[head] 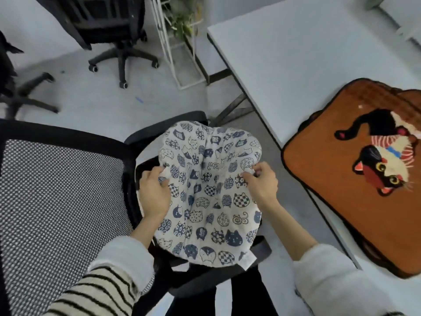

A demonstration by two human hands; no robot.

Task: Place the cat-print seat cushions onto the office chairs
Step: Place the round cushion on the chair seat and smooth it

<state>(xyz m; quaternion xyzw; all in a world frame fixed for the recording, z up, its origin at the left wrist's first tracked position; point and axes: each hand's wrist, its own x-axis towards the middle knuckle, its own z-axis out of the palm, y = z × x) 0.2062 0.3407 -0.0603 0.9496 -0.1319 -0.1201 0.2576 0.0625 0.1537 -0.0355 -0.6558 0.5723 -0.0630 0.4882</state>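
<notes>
Far left: base of a black chair (27,94), castor legs on the grey floor, partly cut off by the frame edge.

Left foreground: mesh backrest (61,197) of the near office chair, black frame, grey-and-white weave, seen from above and behind. Its armrest (159,128) curves round to the right, passing behind the cushion.

Upper left-centre: second black office chair (114,30) standing well apart on the floor, five-star base visible. Just right of it, a white wire plant stand (180,53) with green leaves at the top.

Centre: white cat-print cushion (209,195), navy cat faces, held over the seat of the near chair; whether it touches the seat cannot be told. The cushion is creased down the middle, far edge bunched into two lobes. A small white tag shows at its near right corner.

Left hand (153,192): fingers curled, pinching the cushion fabric at the left side. Striped sleeve with pale cuff.

Right hand (262,183): fingers curled, gripping a fold of the fabric at the right side. Pale fleecy sleeve.

Right: white desk (307,60). On its near right part lies an orange cat cushion (364,179), black piping, black-and-white cat motif, flat on the desktop and overhanging the near edge.
</notes>
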